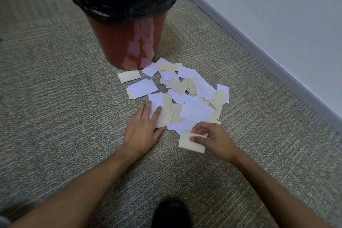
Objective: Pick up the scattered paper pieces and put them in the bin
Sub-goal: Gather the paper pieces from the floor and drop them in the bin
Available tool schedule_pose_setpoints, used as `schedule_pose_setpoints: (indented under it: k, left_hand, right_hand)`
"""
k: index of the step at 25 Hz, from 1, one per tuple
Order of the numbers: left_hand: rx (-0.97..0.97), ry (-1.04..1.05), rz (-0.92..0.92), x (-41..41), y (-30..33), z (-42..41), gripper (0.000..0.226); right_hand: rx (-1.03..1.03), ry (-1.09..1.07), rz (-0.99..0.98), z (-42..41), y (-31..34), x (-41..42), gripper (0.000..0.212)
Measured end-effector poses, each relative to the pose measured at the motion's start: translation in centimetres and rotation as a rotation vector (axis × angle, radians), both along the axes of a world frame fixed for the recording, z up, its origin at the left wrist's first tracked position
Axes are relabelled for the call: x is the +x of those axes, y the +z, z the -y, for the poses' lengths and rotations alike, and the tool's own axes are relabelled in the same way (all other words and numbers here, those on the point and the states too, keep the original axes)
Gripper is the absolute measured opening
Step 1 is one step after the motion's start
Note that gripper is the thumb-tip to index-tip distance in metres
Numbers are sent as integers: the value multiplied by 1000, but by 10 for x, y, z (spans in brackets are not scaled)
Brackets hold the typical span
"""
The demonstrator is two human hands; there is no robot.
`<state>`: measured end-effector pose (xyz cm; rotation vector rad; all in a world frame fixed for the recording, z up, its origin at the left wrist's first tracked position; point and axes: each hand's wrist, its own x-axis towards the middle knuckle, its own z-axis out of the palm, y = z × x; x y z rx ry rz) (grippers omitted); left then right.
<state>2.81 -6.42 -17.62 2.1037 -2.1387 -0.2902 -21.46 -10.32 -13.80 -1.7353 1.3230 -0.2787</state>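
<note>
Nearest, the right hand (211, 139) pinches a beige paper piece (188, 143) by its edge, seemingly just lifted off the carpet (55, 98), while the left hand (143, 127) lies flat with straight fingers pressing the near-left edge of the scattered paper pieces (185, 96). These slips look light, thin and floppy, likely to slide on each other, so raking them into a stack and gripping its edges should serve best. Beyond the heap stands the bin (120, 42), touching its far pieces, with open carpet to the left and the wall (277, 15) closing in on the right.

Bin (118, 42) behind papers (185, 94), wall (277, 15) right
</note>
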Motion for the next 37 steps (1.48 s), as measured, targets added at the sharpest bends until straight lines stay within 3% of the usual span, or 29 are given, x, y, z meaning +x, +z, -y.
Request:
schedule_pose_setpoints:
  k: [3, 6, 10, 13, 19, 23, 28, 32, 34, 37]
  left_hand:
    - [66, -64, 40, 4, 9, 14, 56]
    - [77, -89, 32, 7, 21, 21, 46]
    - [41, -27, -105, 13, 26, 22, 41]
    - [-78, 36, -176, 16, 27, 18, 30]
    - [-256, 175, -361, 22, 34, 7, 18]
    - [-279, 225, -385, 31, 33, -1, 17]
    - [-392, 556, -645, 40, 34, -16, 27]
    - [-388, 630, -714, 38, 25, -22, 29]
    - [-369, 654, -729, 40, 22, -21, 31]
    - [-350, 656, -730, 44, 20, -21, 26]
  right_hand:
    - [-40, -198, 149, 25, -2, 5, 14]
    - [-155, -285, 102, 48, -13, 11, 12]
    - [-338, -151, -182, 56, -23, 17, 26]
    - [-325, -34, -293, 52, -23, 18, 44]
    - [-263, 92, -385, 51, -17, 21, 36]
    - [-200, 85, -228, 48, -12, 28, 28]
    - [-161, -65, 12, 65, 4, 53, 17]
    - [-69, -159, 119, 87, 1, 93, 14]
    - [-19, -127, 104, 88, -5, 108, 12]
    - [-194, -1, -84, 85, -17, 120, 20]
